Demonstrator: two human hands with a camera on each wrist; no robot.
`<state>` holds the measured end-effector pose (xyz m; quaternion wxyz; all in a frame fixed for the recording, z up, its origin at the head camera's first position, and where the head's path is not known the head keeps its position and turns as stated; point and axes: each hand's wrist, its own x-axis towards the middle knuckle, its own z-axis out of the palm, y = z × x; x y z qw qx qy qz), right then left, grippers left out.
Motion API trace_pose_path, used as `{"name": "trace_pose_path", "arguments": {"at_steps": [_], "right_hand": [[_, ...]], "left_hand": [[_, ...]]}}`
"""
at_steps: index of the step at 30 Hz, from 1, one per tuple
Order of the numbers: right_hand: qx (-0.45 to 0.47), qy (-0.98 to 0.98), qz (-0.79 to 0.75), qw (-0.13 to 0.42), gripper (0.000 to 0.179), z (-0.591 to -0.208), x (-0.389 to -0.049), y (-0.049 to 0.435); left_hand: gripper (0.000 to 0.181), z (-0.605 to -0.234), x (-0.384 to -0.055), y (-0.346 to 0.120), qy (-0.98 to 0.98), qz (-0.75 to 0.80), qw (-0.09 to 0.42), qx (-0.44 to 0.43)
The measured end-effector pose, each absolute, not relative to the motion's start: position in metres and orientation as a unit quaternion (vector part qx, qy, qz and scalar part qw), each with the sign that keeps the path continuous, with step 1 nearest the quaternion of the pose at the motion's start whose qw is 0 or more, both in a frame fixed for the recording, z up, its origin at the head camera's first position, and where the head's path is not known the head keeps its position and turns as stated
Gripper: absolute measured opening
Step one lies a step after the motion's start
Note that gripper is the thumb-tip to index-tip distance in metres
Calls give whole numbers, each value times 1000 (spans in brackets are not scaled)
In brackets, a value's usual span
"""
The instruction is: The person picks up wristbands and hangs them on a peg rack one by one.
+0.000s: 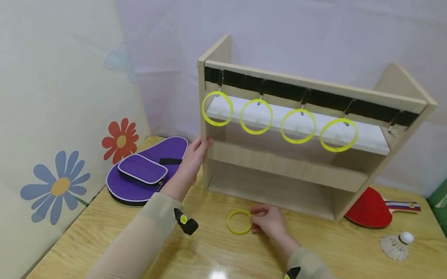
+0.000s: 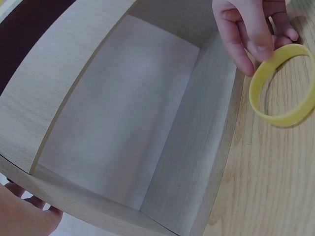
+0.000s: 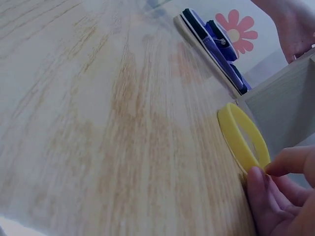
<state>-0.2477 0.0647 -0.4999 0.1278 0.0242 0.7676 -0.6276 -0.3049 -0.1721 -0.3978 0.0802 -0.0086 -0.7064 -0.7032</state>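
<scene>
A wooden shelf [image 1: 289, 166] stands on the table, and my left hand [image 1: 193, 158] holds the edge of its left side panel. Low in front of the shelf, my right hand [image 1: 269, 221] pinches a yellow ring [image 3: 234, 140] between thumb and fingers at its near side. The ring is tilted, close to the tabletop. Along the shelf's black strip [image 1: 283, 89] several similar yellow rings [image 1: 203, 107] hang from metal hooks. The hook at the right end [image 1: 391, 131] is bare. Some left-hand fingers are hidden behind the panel in the left wrist view.
A purple paddle case [image 1: 129, 189] lies left of the shelf, near the patterned wall. On the right are a red table tennis paddle [image 1: 371, 210] and a shuttlecock [image 1: 397, 246]. The wooden table [image 1: 187, 269] extends in front.
</scene>
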Motion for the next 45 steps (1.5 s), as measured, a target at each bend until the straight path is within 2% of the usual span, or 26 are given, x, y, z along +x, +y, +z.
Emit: {"name": "trace_pose_path", "arguments": {"at_steps": [9,22,34,45], "right_hand": [[22,749,-647,139,35,-486,-246,81],[-12,741,-660,126,39,-438,-231,114],[-58,759,-646,66,42,-393,-220,147],[-66,772,-630,44,37,-354,-211,174]], "left_hand": [[47,-399,-305,-172,-705,-705,80,-11],[45,-399,-304,-171,-701,-708,82,-6],[45,-397,-305,-171,-703,-706,85,-5],[46,-398,-305,-172,-702,-708,72,-7]]}}
